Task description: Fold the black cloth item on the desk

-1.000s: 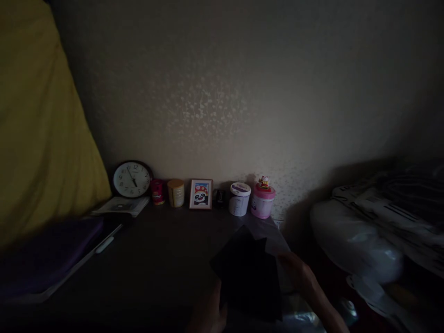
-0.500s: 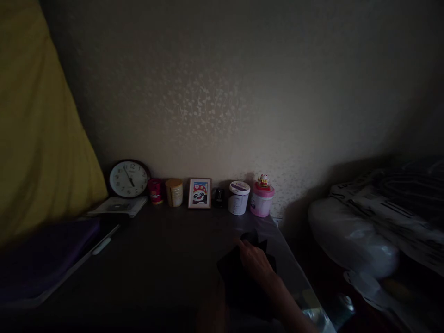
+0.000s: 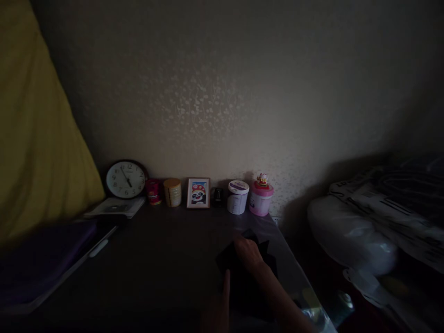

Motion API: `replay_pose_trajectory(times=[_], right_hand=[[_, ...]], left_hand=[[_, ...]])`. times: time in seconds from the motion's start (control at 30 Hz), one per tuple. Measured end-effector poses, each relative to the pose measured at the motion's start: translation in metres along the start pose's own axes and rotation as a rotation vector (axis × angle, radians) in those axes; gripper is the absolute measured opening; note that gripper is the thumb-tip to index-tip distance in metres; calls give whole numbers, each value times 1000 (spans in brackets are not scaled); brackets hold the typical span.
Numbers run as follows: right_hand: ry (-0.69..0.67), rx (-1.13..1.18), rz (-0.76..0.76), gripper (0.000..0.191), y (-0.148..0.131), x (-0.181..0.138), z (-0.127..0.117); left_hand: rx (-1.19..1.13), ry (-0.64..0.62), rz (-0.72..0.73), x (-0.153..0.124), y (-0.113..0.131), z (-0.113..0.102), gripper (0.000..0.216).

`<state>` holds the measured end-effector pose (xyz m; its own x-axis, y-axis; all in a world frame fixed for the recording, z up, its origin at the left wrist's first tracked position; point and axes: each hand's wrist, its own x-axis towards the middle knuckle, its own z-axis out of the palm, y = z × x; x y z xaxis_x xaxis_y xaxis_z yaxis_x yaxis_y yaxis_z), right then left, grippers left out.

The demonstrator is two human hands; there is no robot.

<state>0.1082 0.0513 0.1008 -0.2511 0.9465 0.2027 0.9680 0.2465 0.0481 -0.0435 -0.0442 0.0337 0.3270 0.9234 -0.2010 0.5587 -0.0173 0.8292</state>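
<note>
A black sheet-like thing (image 3: pixel 248 291) with pointed corners lies on the dark table (image 3: pixel 152 263), near its right edge. Whether it is cloth or paper is too dark to tell. My right hand (image 3: pixel 248 252) is on its far part, fingers curled closed over the material, fingertips hidden. At the lower middle, my left hand (image 3: pixel 218 307) is mostly lost in shadow. One of its fingers stretches forward along the left side of the black thing, touching or just beside it.
Along the wall stand a clock (image 3: pixel 126 179), a pink can (image 3: pixel 153 192), a yellow-lidded canister (image 3: pixel 172 192), a panda picture frame (image 3: pixel 198 193), a white tub (image 3: pixel 237 197) and a pink tub (image 3: pixel 261 201) topped by a figurine (image 3: pixel 262 179). A purple case (image 3: pixel 48 254) lies left; plastic-wrapped bundles (image 3: pixel 350 231) lie right.
My right hand has shifted slightly left and forward, and the raised dark fold beyond it now looks flatter. My left hand's finger has come forward, more clearly in sight.
</note>
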Motion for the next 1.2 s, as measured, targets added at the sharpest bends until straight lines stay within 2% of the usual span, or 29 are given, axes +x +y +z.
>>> replay_pose_trajectory(times=[0.13, 0.23, 0.43, 0.53, 0.63, 0.73, 0.87, 1.0, 1.2], right_hand=[[-50, 23, -52, 27, -1, 3, 9], [-74, 86, -41, 28, -1, -4, 5], [-38, 224, 9, 21, 15, -62, -4], [7, 207, 25, 26, 30, -92, 9], [104, 172, 51, 33, 29, -102, 27], [198, 146, 51, 33, 13, -93, 45], [249, 138, 20, 38, 1, -73, 61], [253, 161, 40, 39, 15, -54, 68], [222, 184, 46, 38, 41, -21, 66]], left_hand=[[198, 17, 36, 8, 3, 4, 45], [324, 22, 62, 12, 5, 7, 59], [495, -13, 45, 14, 7, 9, 71], [527, -49, 59, 12, 12, 8, 74], [592, -101, 47, 11, 17, 6, 73], [668, -121, -19, 13, 18, 8, 75], [665, -72, -3, 15, 14, 14, 78], [659, -81, 4, 16, 11, 17, 79], [701, -86, -33, 21, 9, 20, 76]])
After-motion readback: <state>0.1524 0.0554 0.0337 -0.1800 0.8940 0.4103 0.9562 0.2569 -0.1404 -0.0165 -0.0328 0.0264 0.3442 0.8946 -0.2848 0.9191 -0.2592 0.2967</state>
